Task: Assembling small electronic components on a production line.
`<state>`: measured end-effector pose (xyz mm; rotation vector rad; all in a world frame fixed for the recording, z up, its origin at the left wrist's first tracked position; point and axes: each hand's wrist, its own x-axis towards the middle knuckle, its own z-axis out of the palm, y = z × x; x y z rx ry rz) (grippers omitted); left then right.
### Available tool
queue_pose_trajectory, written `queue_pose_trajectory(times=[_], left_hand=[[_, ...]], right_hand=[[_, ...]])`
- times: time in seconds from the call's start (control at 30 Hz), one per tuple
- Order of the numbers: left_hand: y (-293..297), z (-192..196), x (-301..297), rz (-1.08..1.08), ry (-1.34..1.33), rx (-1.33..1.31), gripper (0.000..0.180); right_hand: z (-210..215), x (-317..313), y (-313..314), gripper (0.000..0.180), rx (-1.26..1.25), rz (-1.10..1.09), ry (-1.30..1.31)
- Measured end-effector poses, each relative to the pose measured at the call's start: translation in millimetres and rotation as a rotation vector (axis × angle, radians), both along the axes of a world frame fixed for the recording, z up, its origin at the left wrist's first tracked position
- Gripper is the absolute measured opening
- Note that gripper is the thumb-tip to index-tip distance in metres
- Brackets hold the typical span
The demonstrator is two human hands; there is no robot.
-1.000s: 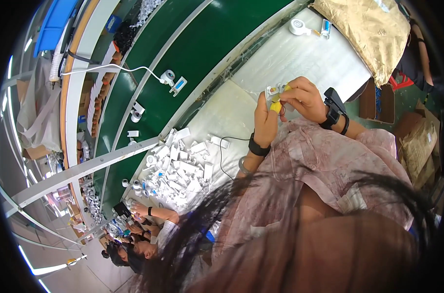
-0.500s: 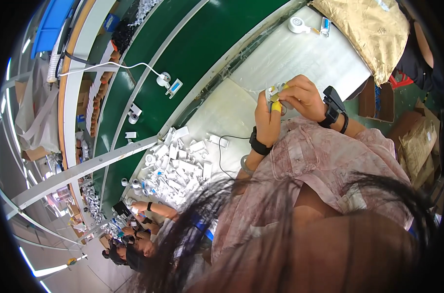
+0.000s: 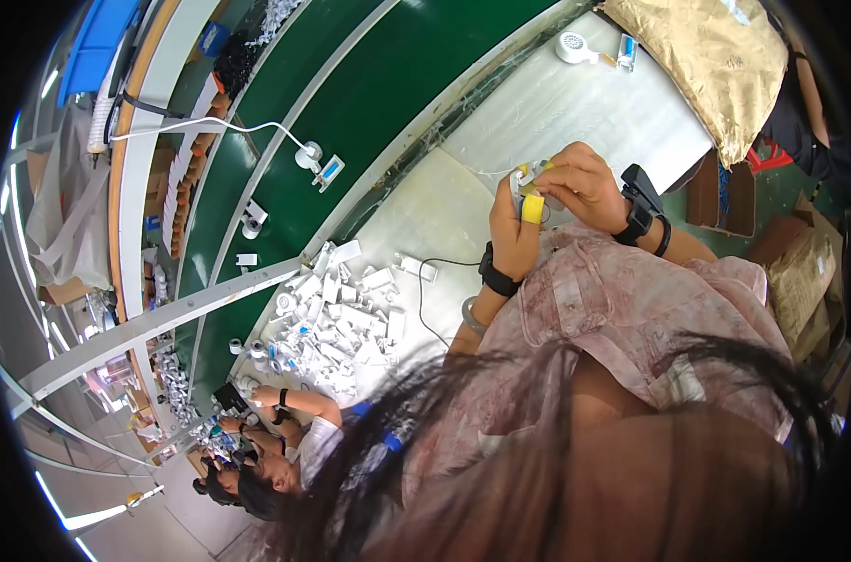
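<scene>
Over the pale worktop [image 3: 411,211], my left hand [image 3: 513,236] is closed around a small white plastic part [image 3: 518,178], which my fingers partly hide. A yellow band [image 3: 533,208], perhaps tape or a finger wrap, shows at its fingers. My right hand [image 3: 585,190] pinches at the same part from the right, its thumb and fingertips touching or very near it. Exactly what lies between those fingertips is too small to make out. Dark straps circle both wrists.
Left of my hands lies a heap of white plastic parts [image 3: 337,314]. Beyond runs a green conveyor [image 3: 379,84] carrying a round white device [image 3: 308,155]. Another round device [image 3: 572,47] sits near a gold sack [image 3: 702,66]. A metal bar [image 3: 177,315] crosses at left; co-workers [image 3: 276,464] sit beyond.
My left hand has turned slightly, so more of the yellow band shows. Both hands stay together at the same spot. Devices on the conveyor have shifted slightly toward the lower left.
</scene>
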<state>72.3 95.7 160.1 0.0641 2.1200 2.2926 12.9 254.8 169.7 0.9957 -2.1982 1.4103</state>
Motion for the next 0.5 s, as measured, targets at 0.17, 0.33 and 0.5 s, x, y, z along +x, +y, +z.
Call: queue_pose_trajectory(times=[0.17, 0.33, 0.5], left_hand=[[1, 0, 0, 0.008, -0.024, -0.006, 0.034], [-2, -5, 3, 0.007, 0.015, -0.048, 0.032], [0, -7, 2, 0.008, 0.022, -0.075, 0.030]], right_hand=[[-1, -2, 0, 0.020, 0.007, 0.010, 0.008], [0, -4, 1, 0.021, 0.009, 0.068, 0.011], [-5, -4, 6, 0.021, 0.022, 0.067, 0.021]])
